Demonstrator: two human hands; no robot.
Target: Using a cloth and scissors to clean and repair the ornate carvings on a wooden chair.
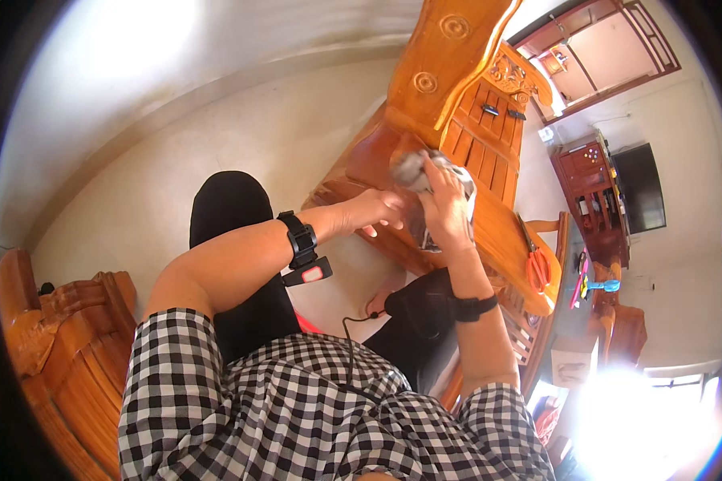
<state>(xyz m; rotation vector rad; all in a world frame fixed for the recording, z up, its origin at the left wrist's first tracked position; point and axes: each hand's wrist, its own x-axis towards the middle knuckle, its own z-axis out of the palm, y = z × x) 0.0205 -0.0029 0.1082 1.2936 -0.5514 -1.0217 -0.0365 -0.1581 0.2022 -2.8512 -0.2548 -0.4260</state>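
In the head view my right hand (445, 200) is closed on a soft-looking grey and white bundle (411, 172) with dark parts; blur hides its exact kind. It is held over the end of a wooden bench, with part of the bundle showing on both sides of the hand. Just to the left, my left hand (373, 211) hangs close by with loosely bent, parted fingers. Nothing shows in it, and it seems apart from the bundle. Scissors (537, 268) with orange handles lie on the bench's wooden armrest, right of my right hand.
The carved wooden bench (481, 148) stretches away ahead, with small dark objects on its seat. Pink and blue items (604, 285) lie on a table at the right. A wooden chair (76, 353) stands at the lower left. A cable (346, 337) hangs by my lap.
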